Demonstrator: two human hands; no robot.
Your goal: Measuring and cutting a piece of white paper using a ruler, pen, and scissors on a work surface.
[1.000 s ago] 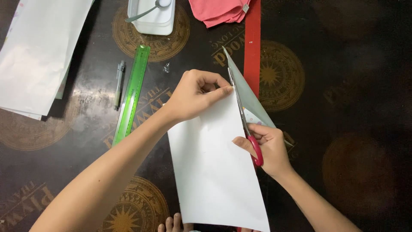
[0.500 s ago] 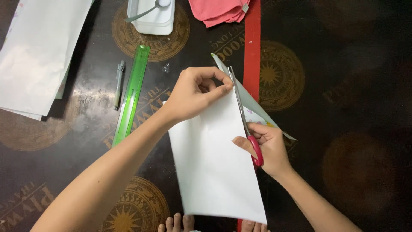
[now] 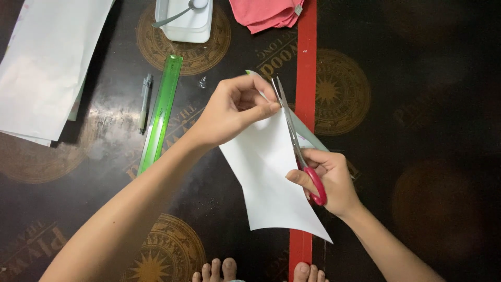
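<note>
The white sheet of paper (image 3: 271, 177) is held up above the dark floor (image 3: 428, 156), in the middle of the view. It looks thin, light and floppy, and its bottom edge curls a little. Paper like this bends and tears easily, so I think it is best held close to the cut line, near the top, where it stays flat.

The left hand (image 3: 232, 109) does just that. Its fingers and thumb are closed in a pinch on the top corner of the paper. The right hand (image 3: 326, 180) holds the scissors (image 3: 297, 141). Its fingers are curled through the red handles. The shiny blades point up and away along the right edge of the paper, and they look almost closed. A thin cut strip (image 3: 308, 133) hangs on the right side of the blades.

Behind the paper, a long red strip (image 3: 306, 57) runs down the floor. To the left lie a green ruler (image 3: 160, 112) and a pen (image 3: 144, 102). Farther left is a pile of big white sheets (image 3: 47, 68). At the top sit a white box with a spoon (image 3: 185, 18) and a pink cloth (image 3: 266, 13). At the bottom, some bare toes (image 3: 219, 271) peek in.
</note>
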